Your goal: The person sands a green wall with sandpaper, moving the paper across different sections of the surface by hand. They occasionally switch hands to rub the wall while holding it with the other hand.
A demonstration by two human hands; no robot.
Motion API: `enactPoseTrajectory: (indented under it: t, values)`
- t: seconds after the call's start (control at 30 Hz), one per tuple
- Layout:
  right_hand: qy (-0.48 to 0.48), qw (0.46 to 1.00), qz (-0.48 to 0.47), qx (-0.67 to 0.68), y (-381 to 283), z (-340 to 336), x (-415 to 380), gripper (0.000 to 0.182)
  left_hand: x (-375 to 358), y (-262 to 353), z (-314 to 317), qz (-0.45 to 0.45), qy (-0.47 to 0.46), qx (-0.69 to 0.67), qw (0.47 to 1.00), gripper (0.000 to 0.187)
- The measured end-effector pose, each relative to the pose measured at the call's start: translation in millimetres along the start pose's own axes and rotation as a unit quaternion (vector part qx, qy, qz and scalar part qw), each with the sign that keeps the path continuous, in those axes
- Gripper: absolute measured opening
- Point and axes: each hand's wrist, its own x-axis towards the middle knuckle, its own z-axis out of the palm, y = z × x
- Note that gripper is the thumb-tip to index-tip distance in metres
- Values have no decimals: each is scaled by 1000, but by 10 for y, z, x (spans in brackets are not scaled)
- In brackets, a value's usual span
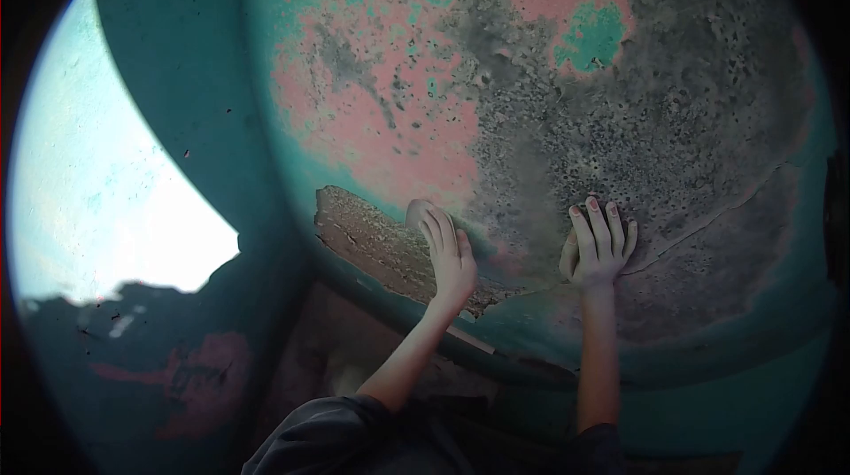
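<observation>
A large rounded surface with worn teal and pink paint and pitted grey patches [522, 121] fills the upper right. My left hand [445, 247] lies against its lower part, beside a strip of exposed rough brown material [372, 240]. A small rounded pale thing [416, 212] shows at the fingertips of that hand; I cannot make out what it is, but the hand appears closed on it. To the right, my right hand [599, 245] rests on the grey area with its fingers apart, just left of a long thin crack [699, 229].
At the left is a teal wall [177, 50] with a brightly sunlit area [106, 174] and a faded pink patch [212, 378]. A curved teal rim [398, 302] runs below the rounded surface. Dark brownish ground [332, 342] lies under it.
</observation>
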Motion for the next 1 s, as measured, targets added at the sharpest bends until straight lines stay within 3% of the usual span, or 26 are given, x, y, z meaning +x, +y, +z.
enactPoseTrajectory:
  t: [0.07,0.13,0.33,0.43,0.63,0.83,0.93,1.0]
  values:
    - [-3,1000,1,-2,0,-12,0,32,-362,104,180,2,-23,-21,1000,58]
    - [-3,1000,3,-6,-14,-23,15,33,-583,219,236,31,-129,-38,990,59]
    - [-3,1000,1,0,5,-32,9,34,468,47,-322,-30,29,-56,998,62]
    - [-6,1000,3,-2,0,-32,9,34,577,16,-321,-29,51,-51,997,62]
    - [-14,1000,12,-5,-12,-53,-19,35,-383,230,177,55,-101,-68,991,63]
    - [-33,999,19,-22,-16,-64,17,41,678,205,-469,12,7,-63,998,64]
    - [-74,995,15,-60,-50,-55,33,42,583,150,-260,28,17,-24,999,65]
    - [-89,993,43,-69,-205,-13,78,44,119,264,37,62,-28,-5,998,66]
